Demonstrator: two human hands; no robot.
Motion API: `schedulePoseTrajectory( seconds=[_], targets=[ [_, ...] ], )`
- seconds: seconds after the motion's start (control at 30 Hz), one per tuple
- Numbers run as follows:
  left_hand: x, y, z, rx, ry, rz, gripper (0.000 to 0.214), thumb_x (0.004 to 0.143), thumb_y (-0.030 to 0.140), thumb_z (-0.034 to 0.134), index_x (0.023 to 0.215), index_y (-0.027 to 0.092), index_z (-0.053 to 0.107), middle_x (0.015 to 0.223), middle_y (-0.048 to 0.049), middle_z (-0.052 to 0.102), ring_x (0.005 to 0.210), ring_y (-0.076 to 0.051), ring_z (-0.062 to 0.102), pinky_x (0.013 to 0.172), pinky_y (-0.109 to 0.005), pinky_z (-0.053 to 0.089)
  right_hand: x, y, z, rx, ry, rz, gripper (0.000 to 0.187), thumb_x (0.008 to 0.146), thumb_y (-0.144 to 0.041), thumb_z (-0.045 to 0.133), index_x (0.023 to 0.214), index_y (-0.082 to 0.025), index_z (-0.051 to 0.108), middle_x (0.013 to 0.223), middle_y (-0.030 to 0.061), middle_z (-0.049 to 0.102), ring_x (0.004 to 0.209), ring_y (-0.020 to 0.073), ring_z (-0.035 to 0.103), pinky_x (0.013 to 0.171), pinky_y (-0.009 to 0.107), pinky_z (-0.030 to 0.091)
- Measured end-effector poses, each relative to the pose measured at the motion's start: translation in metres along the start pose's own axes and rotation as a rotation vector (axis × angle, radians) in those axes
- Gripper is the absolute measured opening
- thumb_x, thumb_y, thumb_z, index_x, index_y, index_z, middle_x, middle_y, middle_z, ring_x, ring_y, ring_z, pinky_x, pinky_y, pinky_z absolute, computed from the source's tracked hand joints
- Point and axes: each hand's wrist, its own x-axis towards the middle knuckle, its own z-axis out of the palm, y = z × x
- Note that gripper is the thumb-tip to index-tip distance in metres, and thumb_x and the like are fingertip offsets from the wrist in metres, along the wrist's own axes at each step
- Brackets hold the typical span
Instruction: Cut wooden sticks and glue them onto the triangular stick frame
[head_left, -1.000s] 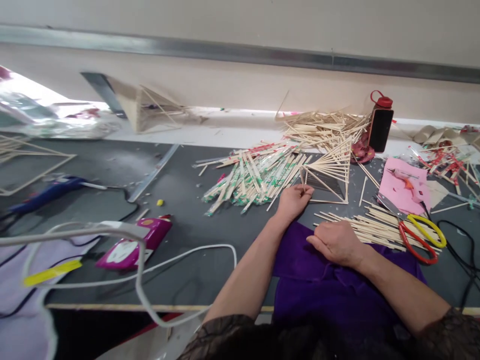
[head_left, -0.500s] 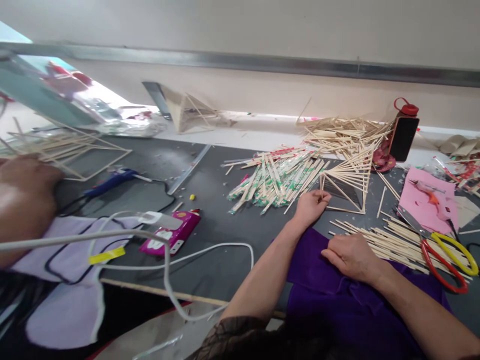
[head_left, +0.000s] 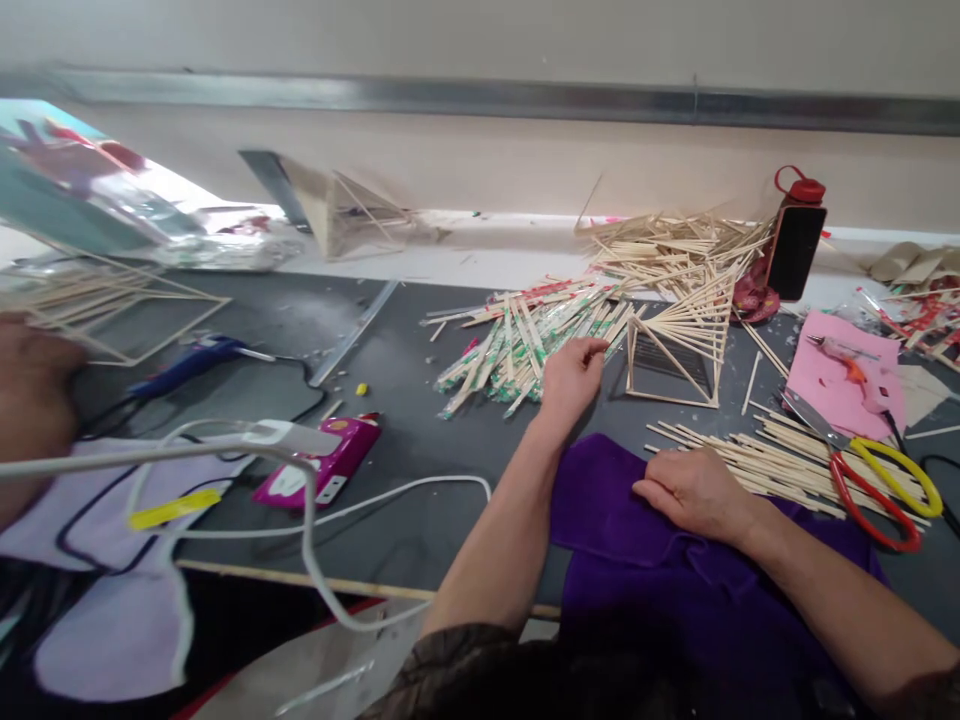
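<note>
My left hand (head_left: 574, 378) is over the near right side of a pile of wrapped chopsticks (head_left: 517, 345), index finger stretched to the right and nothing seen in it. Right of it, apart from the fingers, a frame of glued wooden sticks (head_left: 679, 340) stands on the grey table, its upper sticks fanned out. My right hand (head_left: 697, 495) rests on a purple cloth (head_left: 607, 500) at the table's front edge, fingers curled under and hidden. Loose bare sticks (head_left: 750, 455) lie just beyond it.
Scissors (head_left: 874, 535) and a pink glue gun (head_left: 855, 370) lie at right. A red-capped bottle (head_left: 802, 190) stands behind a phone (head_left: 797, 252). Left are a blue glue gun (head_left: 187, 365), a magenta packet (head_left: 330, 465), a white cable (head_left: 405, 487) and another person's hand (head_left: 34, 400).
My left hand has let go of the stick frame and moved left, away from it. The frame stays standing. My right hand stays on the purple cloth. The view has shifted slightly.
</note>
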Motion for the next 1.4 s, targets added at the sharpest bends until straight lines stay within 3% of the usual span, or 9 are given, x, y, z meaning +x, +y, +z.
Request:
schedulePoseTrajectory(
  seconds=[0.07, 0.13, 0.3, 0.5, 1.4],
  targets=[
    [0.004, 0.003, 0.004, 0.107, 0.073, 0.01, 0.036, 0.089, 0.018, 0.04, 0.113, 0.014, 0.067, 0.116, -0.0137, 0.065, 0.113, -0.028, 0.056, 0.098, -0.043, 0.043, 0.0, 0.001, 0.0, -0.002, 0.0, 0.008, 0.034, 0.098, -0.039, 0.051, 0.075, -0.017, 0.066, 0.074, 0.0031, 0.071, 0.065, 0.0137, 0.062, 0.057, 0.029, 0.027],
    [0.008, 0.006, 0.01, 0.197, 0.07, 0.042, 0.034, 0.089, 0.02, 0.044, 0.113, 0.019, 0.069, 0.12, -0.0118, 0.063, 0.118, -0.03, 0.05, 0.099, -0.043, 0.04, 0.001, 0.002, 0.001, -0.005, 0.0, 0.016, 0.034, 0.098, -0.039, 0.051, 0.076, -0.017, 0.066, 0.076, 0.0034, 0.072, 0.066, 0.0136, 0.062, 0.057, 0.028, 0.028],
    [0.016, 0.005, 0.019, 0.371, -0.045, 0.086, 0.028, 0.091, 0.03, 0.049, 0.1, 0.026, 0.075, 0.108, -0.01, 0.065, 0.104, -0.03, 0.054, 0.08, -0.038, 0.044, 0.002, 0.004, 0.001, -0.002, 0.003, 0.036, 0.033, 0.097, -0.039, 0.052, 0.077, -0.017, 0.066, 0.078, 0.0034, 0.072, 0.068, 0.0131, 0.062, 0.058, 0.027, 0.029],
    [0.024, 0.002, 0.018, 0.508, -0.093, 0.056, 0.032, 0.092, 0.024, 0.045, 0.102, 0.025, 0.076, 0.103, -0.0118, 0.064, 0.098, -0.028, 0.057, 0.07, -0.035, 0.041, 0.002, 0.005, 0.002, 0.013, 0.008, 0.042, 0.033, 0.098, -0.038, 0.051, 0.076, -0.017, 0.066, 0.076, 0.0031, 0.071, 0.069, 0.0133, 0.062, 0.06, 0.026, 0.031],
    [0.011, -0.001, 0.014, 0.552, 0.006, -0.015, 0.034, 0.094, 0.028, 0.041, 0.109, 0.024, 0.071, 0.107, -0.013, 0.061, 0.097, -0.029, 0.056, 0.065, -0.035, 0.039, 0.001, 0.001, -0.002, 0.035, -0.061, 0.01, 0.033, 0.098, -0.041, 0.049, 0.082, -0.018, 0.067, 0.08, 0.0036, 0.071, 0.07, 0.0139, 0.064, 0.057, 0.025, 0.033]
  ],
)
